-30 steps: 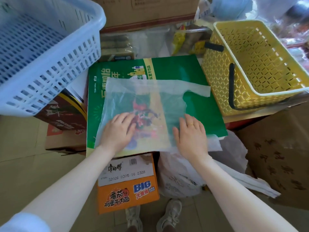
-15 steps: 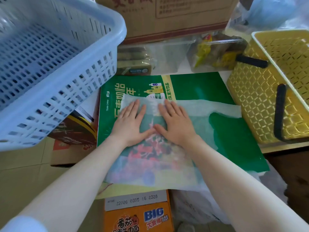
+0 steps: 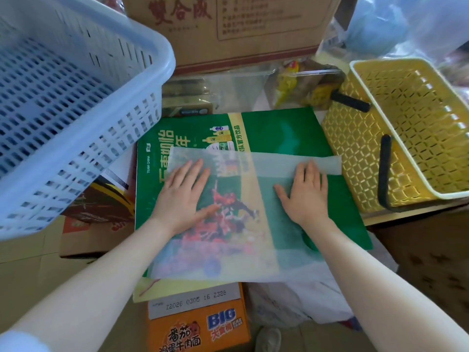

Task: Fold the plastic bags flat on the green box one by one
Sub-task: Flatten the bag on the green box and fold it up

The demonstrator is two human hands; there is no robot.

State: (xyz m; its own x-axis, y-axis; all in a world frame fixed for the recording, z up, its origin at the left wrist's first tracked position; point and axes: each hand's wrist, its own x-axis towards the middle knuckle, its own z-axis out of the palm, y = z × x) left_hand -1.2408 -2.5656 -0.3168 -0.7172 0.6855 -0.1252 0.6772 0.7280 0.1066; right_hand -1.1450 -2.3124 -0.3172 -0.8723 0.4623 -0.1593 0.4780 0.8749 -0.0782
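Observation:
A thin, see-through white plastic bag [image 3: 243,240] lies spread flat on the green box [image 3: 281,128] in the middle of the view. One of its handle strips [image 3: 327,162] reaches toward the right edge of the box. My left hand [image 3: 181,196] presses flat on the bag's left part, fingers straight and together. My right hand [image 3: 305,193] presses flat on the bag's right part, fingers straight, a ring on one finger. Both hands are palm down and hold nothing.
A blue slotted basket [image 3: 63,102] overhangs at the left. A yellow basket [image 3: 406,128] with black handles stands at the right. A brown carton [image 3: 228,26] is behind. An orange noodle box [image 3: 198,323] and more crumpled white bags [image 3: 299,303] lie below the green box.
My hands, side by side at the bag's top middle half a second ago, have slid apart, left hand leftward and right hand rightward, smoothing the bag. The camera has drawn closer.

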